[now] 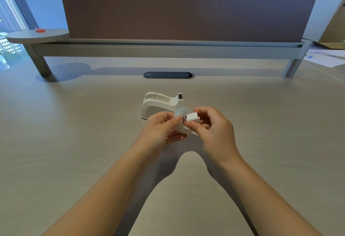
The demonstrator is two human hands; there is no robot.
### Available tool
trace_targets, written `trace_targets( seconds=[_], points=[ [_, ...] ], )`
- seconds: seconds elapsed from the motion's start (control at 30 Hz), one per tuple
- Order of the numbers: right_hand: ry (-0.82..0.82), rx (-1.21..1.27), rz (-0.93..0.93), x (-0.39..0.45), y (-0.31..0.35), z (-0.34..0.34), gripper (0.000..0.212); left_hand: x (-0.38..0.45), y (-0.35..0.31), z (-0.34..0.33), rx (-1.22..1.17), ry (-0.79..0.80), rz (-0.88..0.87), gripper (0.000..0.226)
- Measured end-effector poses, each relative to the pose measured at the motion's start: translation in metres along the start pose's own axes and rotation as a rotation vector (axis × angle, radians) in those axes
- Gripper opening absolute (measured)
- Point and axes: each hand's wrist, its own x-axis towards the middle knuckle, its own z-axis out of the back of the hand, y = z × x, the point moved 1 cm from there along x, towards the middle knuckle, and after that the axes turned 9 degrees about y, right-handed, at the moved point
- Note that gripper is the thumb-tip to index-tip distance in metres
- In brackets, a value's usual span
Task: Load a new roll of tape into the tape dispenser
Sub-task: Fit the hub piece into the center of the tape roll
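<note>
Our left hand (160, 125) has a closed grip on the tape roll (182, 121). Our right hand (211, 126) pinches the white spindle (192, 117) at the roll's core, just in front of the dispenser (160, 105) on the worktop (74, 133).

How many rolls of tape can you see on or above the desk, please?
1: the tape roll is held between both hands above the desk, in front of the empty dispenser. None elsewhere.

A pale wood-grain desk (74, 142) carries a white tape dispenser (158, 105) near its middle.
</note>
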Motion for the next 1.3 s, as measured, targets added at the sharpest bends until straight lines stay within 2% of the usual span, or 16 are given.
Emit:
trace_targets(
  seconds=[0.33, 0.67, 0.93, 1.07, 1.17, 1.3],
  points=[
    [0.097, -0.058, 0.02, 0.002, 0.001, 0.002, 0.035, 0.0, 0.001, 0.001, -0.017, -0.008, 0.037, 0.014],
    [0.059, -0.211, 0.112, 0.001, 0.0, 0.001, 0.019, 0.0, 0.001, -0.001, -0.026, -0.012, 0.033, 0.017],
    [0.125, -0.419, 0.213, -0.002, 0.002, -0.001, 0.018, -0.001, 0.0, -0.002, 0.127, -0.043, 0.018, 0.018],
    [0.195, -0.488, 0.23, -0.004, 0.005, -0.002, 0.02, -0.001, -0.007, 0.001, 0.298, -0.033, 0.032, 0.02],
    [0.184, -0.503, 0.254, -0.005, 0.006, -0.002, 0.019, -0.003, -0.01, 0.003, 0.256, -0.004, 0.054, 0.021],
    [0.154, -0.492, 0.287, -0.005, 0.005, -0.003, 0.031, -0.003, -0.011, 0.003, 0.186, 0.035, 0.071, 0.022]
  ],
)
